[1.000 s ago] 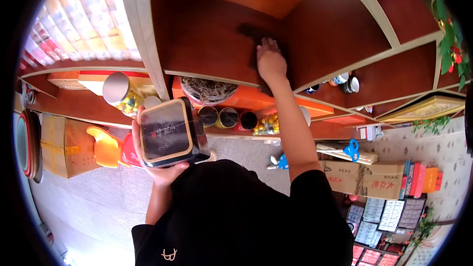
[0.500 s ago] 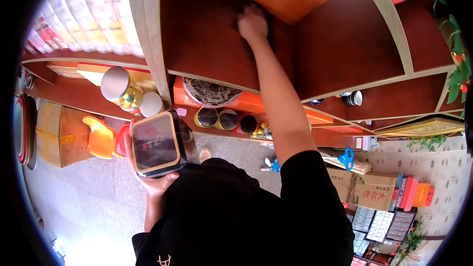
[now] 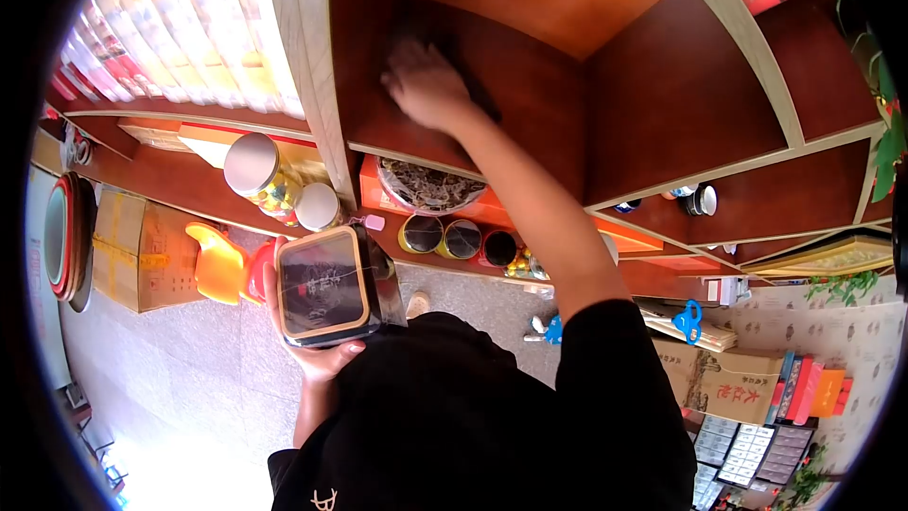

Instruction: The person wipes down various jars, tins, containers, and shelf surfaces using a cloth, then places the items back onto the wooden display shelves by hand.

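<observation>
My left hand (image 3: 317, 358) is wrapped round the side and base of a square container (image 3: 326, 286), whose dark top has a gold-coloured border and pale lettering. It is held low in front of the shelving, beside my black shirt. My right hand (image 3: 426, 85) reaches into a brown wooden shelf compartment (image 3: 539, 123), low over its board. Motion blurs its fingers. A dark patch lies around and behind that hand; whether it is a cloth or a shadow I cannot tell.
Below the compartment stand a round clear-lidded tub (image 3: 430, 185) and several dark-lidded jars (image 3: 462, 239). A white-lidded jar (image 3: 253, 166) stands to the left. On the floor are an orange chair (image 3: 216, 263) and a cardboard box (image 3: 142, 251). Blue-handled scissors (image 3: 689, 322) are at right.
My right hand has swept left across the shelf board. My left hand still holds the square container. The whole view has shifted slightly, with the shelving now further right.
</observation>
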### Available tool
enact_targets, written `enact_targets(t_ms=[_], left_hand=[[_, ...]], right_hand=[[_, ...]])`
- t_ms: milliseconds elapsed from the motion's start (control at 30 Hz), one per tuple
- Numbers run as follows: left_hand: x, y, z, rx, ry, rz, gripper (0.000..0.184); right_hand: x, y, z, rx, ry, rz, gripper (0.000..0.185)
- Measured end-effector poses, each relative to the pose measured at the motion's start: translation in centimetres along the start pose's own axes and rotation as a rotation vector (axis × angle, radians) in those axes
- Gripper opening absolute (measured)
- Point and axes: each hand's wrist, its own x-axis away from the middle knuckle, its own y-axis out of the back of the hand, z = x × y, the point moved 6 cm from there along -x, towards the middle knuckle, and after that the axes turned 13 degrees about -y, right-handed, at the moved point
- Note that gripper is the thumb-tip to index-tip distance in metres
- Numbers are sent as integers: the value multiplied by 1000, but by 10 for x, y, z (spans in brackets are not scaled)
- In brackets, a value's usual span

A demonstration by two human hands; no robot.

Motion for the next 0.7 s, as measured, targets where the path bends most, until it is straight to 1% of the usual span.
enact_targets(t_ms=[67, 133, 200, 267, 333, 400, 467, 533, 600, 667, 700], left_hand=[[-4, -3, 2, 11, -4, 18, 133], [-13, -7, 3, 25, -67, 78, 132], [-18, -7, 5, 45, -90, 116, 132], [-23, -8, 4, 89, -113, 122, 131], [-23, -4, 3, 88, -91, 108, 131], [-21, 4, 7, 39, -64, 103, 130], [-18, 8, 8, 33, -52, 106, 129], [-15, 9, 6, 45, -39, 83, 129], [-12, 9, 3, 49, -31, 84, 128], [-10, 8, 2, 48, -22, 83, 128], [-8, 7, 2, 49, -18, 80, 128]], right_hand=[[50, 12, 19, -23, 167, 7, 39], [92, 32, 18, -150, 226, 81, 45], [116, 42, -12, -115, 145, 130, 49], [124, 43, -67, 6, -90, 81, 51], [118, 44, -120, 43, -465, -12, 56], [96, 33, -154, 127, -771, -42, 64], [58, 23, -166, 163, -861, -10, 68], [18, 11, -157, 141, -799, -43, 67], [-13, 0, -127, 126, -656, -16, 63], [-27, -16, -93, 183, -379, -86, 54], [-24, -13, -75, 89, -330, -108, 50]])
